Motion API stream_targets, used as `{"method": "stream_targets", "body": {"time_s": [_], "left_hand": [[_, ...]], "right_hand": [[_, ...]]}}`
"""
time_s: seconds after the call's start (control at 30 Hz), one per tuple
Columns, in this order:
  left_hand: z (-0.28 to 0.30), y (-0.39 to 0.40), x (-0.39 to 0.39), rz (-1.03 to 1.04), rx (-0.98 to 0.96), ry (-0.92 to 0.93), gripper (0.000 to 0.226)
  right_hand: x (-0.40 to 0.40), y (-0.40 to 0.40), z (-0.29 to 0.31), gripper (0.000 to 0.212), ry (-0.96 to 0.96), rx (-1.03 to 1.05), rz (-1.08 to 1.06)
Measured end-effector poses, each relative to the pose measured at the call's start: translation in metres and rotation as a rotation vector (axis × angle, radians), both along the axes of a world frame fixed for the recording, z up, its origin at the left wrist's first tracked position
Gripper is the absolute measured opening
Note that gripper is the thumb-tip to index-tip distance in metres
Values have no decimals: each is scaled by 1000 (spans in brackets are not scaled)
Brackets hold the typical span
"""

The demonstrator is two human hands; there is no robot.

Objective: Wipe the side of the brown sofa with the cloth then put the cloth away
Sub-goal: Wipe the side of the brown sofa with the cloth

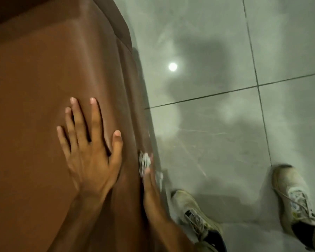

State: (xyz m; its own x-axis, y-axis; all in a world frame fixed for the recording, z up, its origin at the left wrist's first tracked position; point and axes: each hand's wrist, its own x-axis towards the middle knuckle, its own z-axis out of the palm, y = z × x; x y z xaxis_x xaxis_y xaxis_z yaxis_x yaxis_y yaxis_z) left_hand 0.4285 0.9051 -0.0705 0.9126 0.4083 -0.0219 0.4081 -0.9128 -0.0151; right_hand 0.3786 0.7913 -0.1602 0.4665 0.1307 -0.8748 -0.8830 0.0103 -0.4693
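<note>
The brown sofa (44, 79) fills the left half of the view, seen from above. My left hand (91, 150) lies flat on its top surface, fingers spread, holding nothing. My right hand (150, 180) reaches down along the sofa's side, pressing a white patterned cloth (144, 162) against it. The cloth is blurred and only part of it shows past my fingers; the sofa's side is seen almost edge-on.
Grey glossy floor tiles (225, 124) with dark grout lines fill the right half, reflecting a round ceiling light (172, 66). My two feet in worn pale sneakers, left (193, 213) and right (293, 195), stand beside the sofa at lower right.
</note>
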Motion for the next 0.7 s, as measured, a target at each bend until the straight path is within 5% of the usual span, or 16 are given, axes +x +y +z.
{"method": "stream_targets", "body": {"time_s": [0.1,0.27,0.43,0.53,0.7], "left_hand": [[-10,-1,3,20,46,-48,75],[-16,-4,3,15,122,-99,73],[-16,-4,5,39,127,-57,73],[-8,-6,2,128,51,-33,72],[48,-50,-96,647,-85,-129,70]], "right_hand": [[75,34,-39,69,-264,40,232],[38,10,-89,71,9,31,253],[-117,-61,-22,67,251,-56,303],[-147,-85,22,69,313,-186,679],[-140,-129,66,56,336,-66,991]]}}
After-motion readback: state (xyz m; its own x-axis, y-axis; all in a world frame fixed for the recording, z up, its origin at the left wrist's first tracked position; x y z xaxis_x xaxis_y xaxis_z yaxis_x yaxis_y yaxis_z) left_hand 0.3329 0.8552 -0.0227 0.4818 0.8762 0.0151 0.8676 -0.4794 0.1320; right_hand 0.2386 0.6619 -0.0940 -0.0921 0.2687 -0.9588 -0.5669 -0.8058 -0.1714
